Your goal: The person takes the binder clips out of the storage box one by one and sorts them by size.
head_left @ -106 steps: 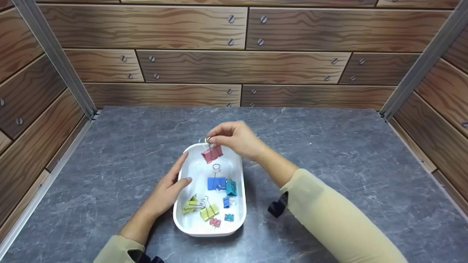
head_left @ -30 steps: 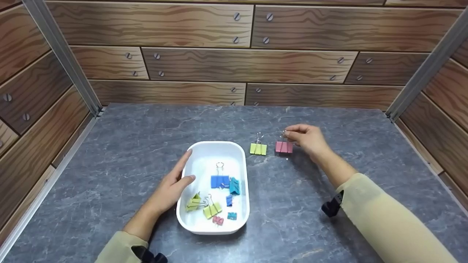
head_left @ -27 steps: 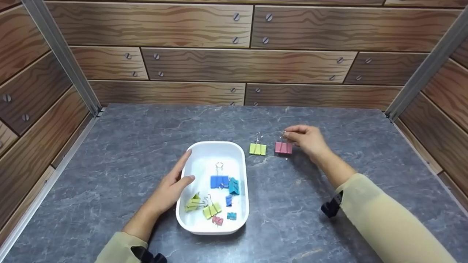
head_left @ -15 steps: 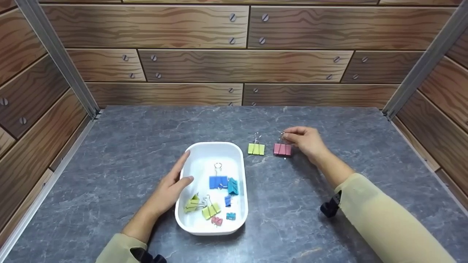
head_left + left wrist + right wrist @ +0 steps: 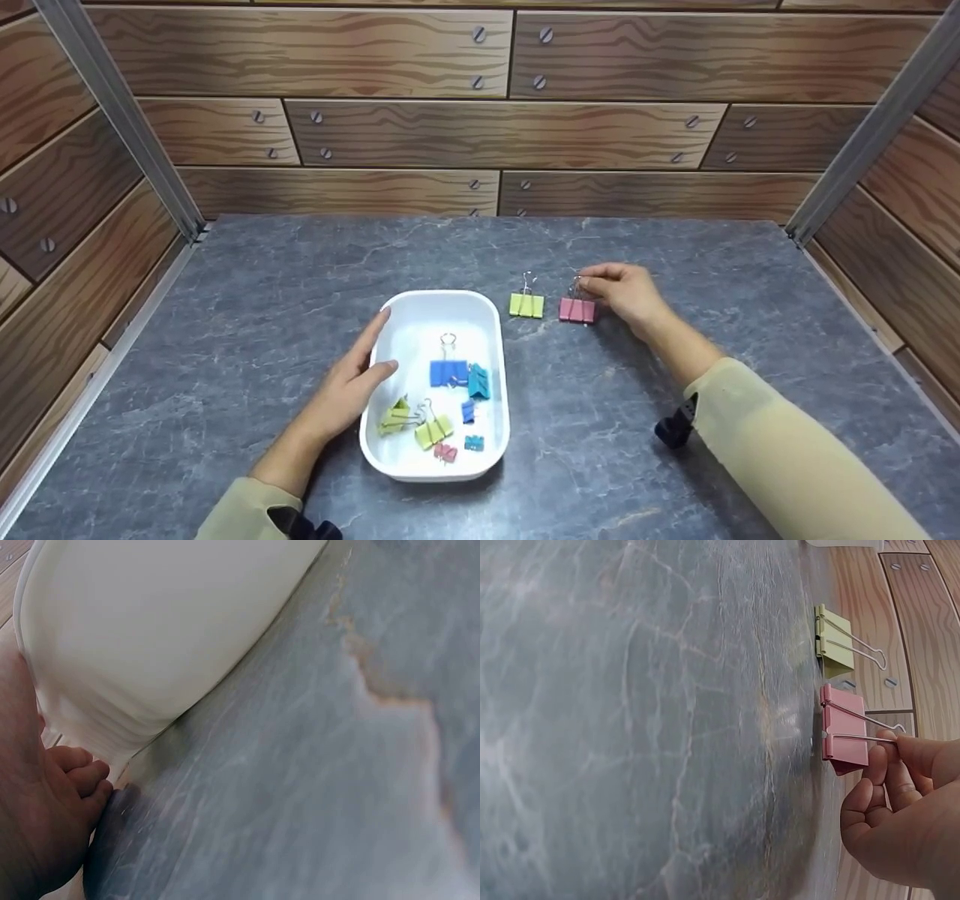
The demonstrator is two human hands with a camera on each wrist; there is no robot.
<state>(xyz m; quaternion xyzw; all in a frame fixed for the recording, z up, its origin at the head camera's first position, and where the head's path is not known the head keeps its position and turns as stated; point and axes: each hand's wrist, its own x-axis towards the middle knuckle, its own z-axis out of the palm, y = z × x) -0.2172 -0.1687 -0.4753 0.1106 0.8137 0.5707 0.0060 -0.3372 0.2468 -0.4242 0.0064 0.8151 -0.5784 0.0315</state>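
A pink clip (image 5: 577,310) is being held upright, spine down, to the right of the white tray (image 5: 409,330), level with its far end; whether the tabletop (image 5: 592,450) is being touched cannot be told. Its wire handle is being pinched by the right hand (image 5: 628,298). Since only thin wire is being gripped, the clip could be tipped by an uneven release. Between it and the tray, a yellow-green clip (image 5: 526,305) is being supported by the tabletop alone and could be toppled by a low sideways sweep. The tray's left wall is being steadied by the left hand (image 5: 346,394), thumb over the rim, index finger extended. With too hard a press there, the tray could be tilted, and the blue clip (image 5: 448,373) and teal clip (image 5: 478,382) inside it jostled together.
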